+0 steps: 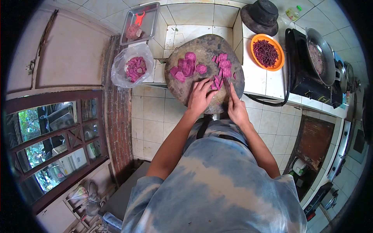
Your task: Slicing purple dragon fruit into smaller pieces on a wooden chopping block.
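A round, worn wooden chopping board lies before me, bridging the tiled basin. My right hand grips a knife with its blade against cut purple sweet potato sticks. On the left of those sticks, the fingertips of my left hand rest at their edge. Behind the blade sits a heap of cut purple pieces. Purple sweet potato slices are gathered on the board's left half. The knife's handle is mostly covered by my right hand.
At left stand a metal tray with an orange peeler and a tuber, and a plastic bag of purple peelings. Rightward are an orange plate of dark purple strips, a black stove and a wok.
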`<state>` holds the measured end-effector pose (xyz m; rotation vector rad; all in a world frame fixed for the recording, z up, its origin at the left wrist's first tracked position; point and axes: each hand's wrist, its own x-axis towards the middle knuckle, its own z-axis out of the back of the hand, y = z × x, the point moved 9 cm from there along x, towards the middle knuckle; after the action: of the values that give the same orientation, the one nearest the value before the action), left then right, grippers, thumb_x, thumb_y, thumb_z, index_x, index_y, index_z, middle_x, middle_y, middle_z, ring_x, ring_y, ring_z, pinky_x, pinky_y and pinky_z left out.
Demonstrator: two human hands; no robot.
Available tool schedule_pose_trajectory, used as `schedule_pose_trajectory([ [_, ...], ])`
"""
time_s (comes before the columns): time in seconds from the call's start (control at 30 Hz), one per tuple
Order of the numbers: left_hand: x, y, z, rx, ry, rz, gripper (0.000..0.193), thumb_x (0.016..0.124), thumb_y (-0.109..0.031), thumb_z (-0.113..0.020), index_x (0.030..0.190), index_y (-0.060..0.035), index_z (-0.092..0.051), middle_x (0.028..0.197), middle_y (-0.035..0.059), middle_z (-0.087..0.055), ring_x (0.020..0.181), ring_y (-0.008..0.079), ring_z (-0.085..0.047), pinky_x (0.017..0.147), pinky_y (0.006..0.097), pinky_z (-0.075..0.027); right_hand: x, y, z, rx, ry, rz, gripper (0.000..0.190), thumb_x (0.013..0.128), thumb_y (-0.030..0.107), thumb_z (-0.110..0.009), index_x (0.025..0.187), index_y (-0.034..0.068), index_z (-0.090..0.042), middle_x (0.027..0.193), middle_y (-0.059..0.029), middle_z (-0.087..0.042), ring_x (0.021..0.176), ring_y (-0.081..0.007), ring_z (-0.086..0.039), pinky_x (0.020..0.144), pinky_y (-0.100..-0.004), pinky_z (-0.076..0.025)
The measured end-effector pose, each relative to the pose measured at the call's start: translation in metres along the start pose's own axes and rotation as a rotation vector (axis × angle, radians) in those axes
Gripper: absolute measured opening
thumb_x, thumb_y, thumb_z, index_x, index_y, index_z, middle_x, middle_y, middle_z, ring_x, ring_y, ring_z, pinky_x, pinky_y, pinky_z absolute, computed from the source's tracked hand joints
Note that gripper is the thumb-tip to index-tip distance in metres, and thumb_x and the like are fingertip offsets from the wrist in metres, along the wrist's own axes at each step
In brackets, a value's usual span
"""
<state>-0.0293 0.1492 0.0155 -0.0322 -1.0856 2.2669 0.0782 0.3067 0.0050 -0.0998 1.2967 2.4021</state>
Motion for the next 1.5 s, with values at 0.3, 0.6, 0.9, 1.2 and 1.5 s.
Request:
schedule_pose_trajectory([
  [0.3,0.008,0.012,-0.005,-0.018,0.044,0.064,0.044,0.095,-0.019,-0.079,0.135,-0.0027,-0.068,0.134,0.0198,-0.066,0.123,0.0419,-0.061,0.106,0.0482,-0.050,0.003,0.003,0.007,-0.003,0.014,-0.010,0.070,0.108,0.012,-0.051,0.173,0.027,-0.028,0.083,-0.0366,-0.068,0.081,-0.0543,-0.071,0.076,-0.0591,-0.055],
  [0.6,0.014,0.022,-0.006,-0.182,0.007,0.165,0.040,0.095,-0.003,-0.077,0.134,0.0014,-0.069,0.123,0.0178,-0.074,0.110,0.0314,-0.075,0.094,0.0386,-0.061,0.008,0.003,0.011,-0.043,-0.014,0.029,0.070,0.108,0.016,-0.052,0.173,0.029,-0.027,0.085,-0.0375,-0.069,0.083,-0.0554,-0.071,0.080,-0.0620,-0.056],
  [0.9,0.024,0.039,-0.035,-0.459,-0.138,0.342,0.035,0.098,0.001,-0.076,0.132,0.0063,-0.069,0.127,0.0203,-0.074,0.110,0.0227,-0.076,0.094,0.0341,-0.063,0.012,-0.009,0.013,-0.023,-0.036,0.016,0.070,0.109,0.015,-0.051,0.173,0.028,-0.027,0.083,-0.0383,-0.069,0.083,-0.0557,-0.072,0.080,-0.0610,-0.056],
  [1.2,0.039,0.011,-0.035,-0.359,-0.193,0.155,0.032,0.106,-0.002,-0.064,0.137,0.0080,-0.062,0.131,0.0216,-0.072,0.114,0.0274,-0.076,0.104,0.0360,-0.059,0.008,-0.004,0.018,-0.066,-0.049,0.085,0.066,0.106,0.010,-0.055,0.168,0.026,-0.038,0.086,-0.0358,-0.070,0.083,-0.0542,-0.071,0.078,-0.0603,-0.057],
  [1.5,0.048,0.060,0.005,-0.585,-0.147,0.300,0.027,0.113,-0.008,-0.054,0.133,0.0035,-0.067,0.118,0.0199,-0.078,0.104,0.0256,-0.079,0.092,0.0349,-0.063,0.009,0.012,0.008,-0.230,0.078,0.377,0.045,0.102,0.014,-0.061,0.145,0.027,-0.069,0.090,-0.0248,-0.075,0.081,-0.0484,-0.072,0.076,-0.0580,-0.059],
])
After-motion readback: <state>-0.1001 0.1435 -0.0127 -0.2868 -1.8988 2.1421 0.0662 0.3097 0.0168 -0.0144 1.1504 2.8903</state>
